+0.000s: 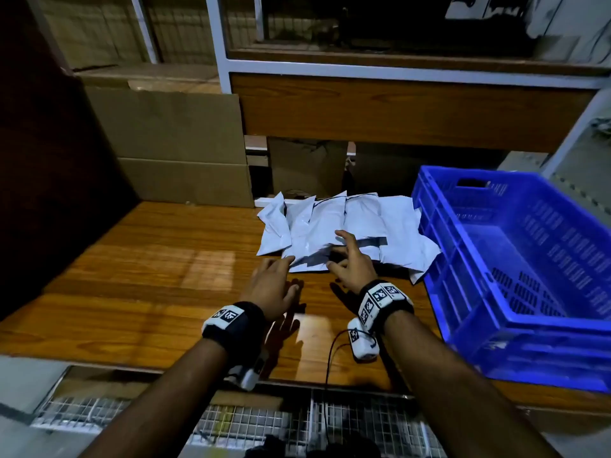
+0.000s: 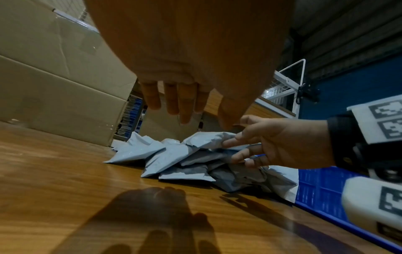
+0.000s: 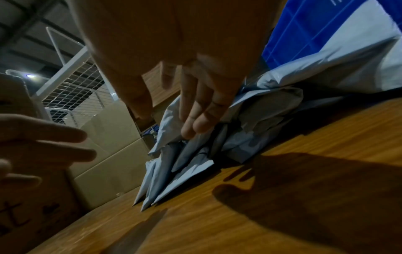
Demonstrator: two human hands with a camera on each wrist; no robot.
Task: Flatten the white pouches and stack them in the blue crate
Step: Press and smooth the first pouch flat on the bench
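Left hand [image 1: 271, 285] nearest, hovering over the table [image 1: 148, 259], fingers [image 2: 150, 96] straight and loose, holding nothing, just short of the white pouches [image 1: 334, 223]. Right hand [image 1: 352, 264] beside it, fingers [image 3: 195, 110] spread, tips touching the pile's near edge, no grasp. Pile crumpled, overlapping, its right side against the blue crate [image 1: 515, 259]. Cardboard boxes [image 1: 178, 153] behind the pile.
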